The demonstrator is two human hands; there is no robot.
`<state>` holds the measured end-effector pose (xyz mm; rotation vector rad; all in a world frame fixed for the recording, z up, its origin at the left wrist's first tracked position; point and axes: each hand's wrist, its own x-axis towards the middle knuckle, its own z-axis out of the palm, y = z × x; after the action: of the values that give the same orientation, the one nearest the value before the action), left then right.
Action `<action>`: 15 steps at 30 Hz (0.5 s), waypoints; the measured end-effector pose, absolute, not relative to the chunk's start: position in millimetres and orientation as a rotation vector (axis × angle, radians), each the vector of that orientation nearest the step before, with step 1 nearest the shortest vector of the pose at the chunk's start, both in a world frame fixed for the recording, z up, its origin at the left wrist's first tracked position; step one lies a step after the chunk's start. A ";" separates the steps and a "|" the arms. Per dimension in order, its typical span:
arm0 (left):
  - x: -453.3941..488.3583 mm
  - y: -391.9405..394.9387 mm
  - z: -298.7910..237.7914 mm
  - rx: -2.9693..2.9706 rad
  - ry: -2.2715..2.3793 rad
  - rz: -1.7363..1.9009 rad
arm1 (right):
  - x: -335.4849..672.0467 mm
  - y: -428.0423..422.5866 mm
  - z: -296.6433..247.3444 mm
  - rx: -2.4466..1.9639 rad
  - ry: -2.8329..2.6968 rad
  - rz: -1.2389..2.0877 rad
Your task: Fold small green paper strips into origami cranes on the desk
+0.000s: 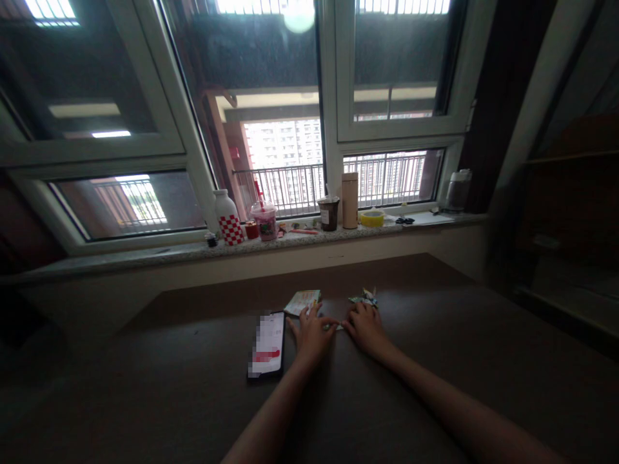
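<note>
Both my hands rest on a dark brown table [435, 361], close together. My left hand [312, 334] lies with fingers spread, its thumb reaching toward a small pale piece of paper [337, 327] between the two hands. My right hand [366, 327] has its fingers curled down onto the same small paper. A patterned square of paper [302, 301] lies just beyond my left hand. A small folded paper figure [363, 298] sits just beyond my right hand. A phone [267, 345] with a lit screen lies left of my left hand.
A stone windowsill [145, 254] runs behind the table under large windows. On it stand a red-checked white bottle [228, 219], a pink drink cup [265, 221], a dark cup [329, 212], a tall beige flask [349, 200], a yellow tape roll [372, 218] and a jar [457, 191].
</note>
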<state>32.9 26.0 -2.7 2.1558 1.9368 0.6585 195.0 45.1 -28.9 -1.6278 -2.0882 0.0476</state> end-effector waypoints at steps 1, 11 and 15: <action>32.2 25.9 -3.9 2.151 1.932 0.657 | 194.9 44.8 -28.4 -1.633 -2.087 0.052; 27.9 20.4 -6.2 2.200 1.884 0.782 | 198.7 43.5 -29.2 -1.587 -2.056 0.124; 28.4 21.1 -4.0 2.161 1.902 0.783 | 199.1 42.5 -27.2 -1.589 -2.054 0.154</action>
<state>28.4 21.1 -4.0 2.1608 1.9022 0.7826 199.1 42.5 -27.2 -1.5894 -2.0536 0.1539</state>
